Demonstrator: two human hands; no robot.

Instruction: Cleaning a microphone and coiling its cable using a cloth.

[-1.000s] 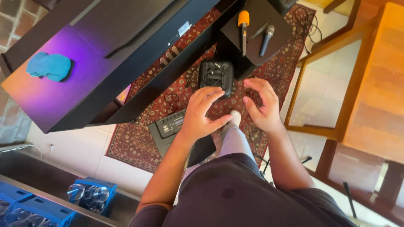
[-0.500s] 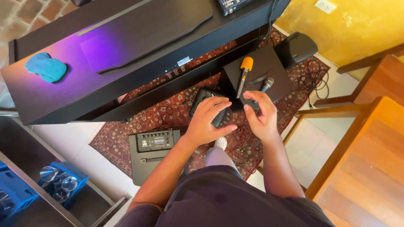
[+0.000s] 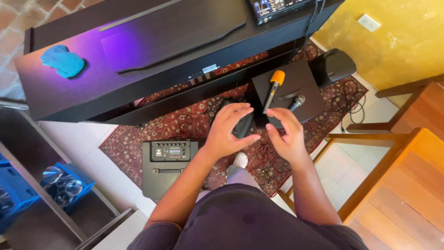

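Above the red patterned rug (image 3: 185, 125), my left hand (image 3: 226, 134) is curling over a small black device (image 3: 243, 124), gripping it. My right hand (image 3: 286, 136) is hovering open just beside, holding nothing.

Left hand (image 3: 226, 132) grips black device (image 3: 242, 125); right hand (image 3: 286, 136) beside.

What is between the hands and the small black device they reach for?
Nothing visible. The left hand lies over the black device, with its fingers apparently on it, and covers much of it. The right hand is open just beside it, with only air between. The two microphones lie farther back on the black box.
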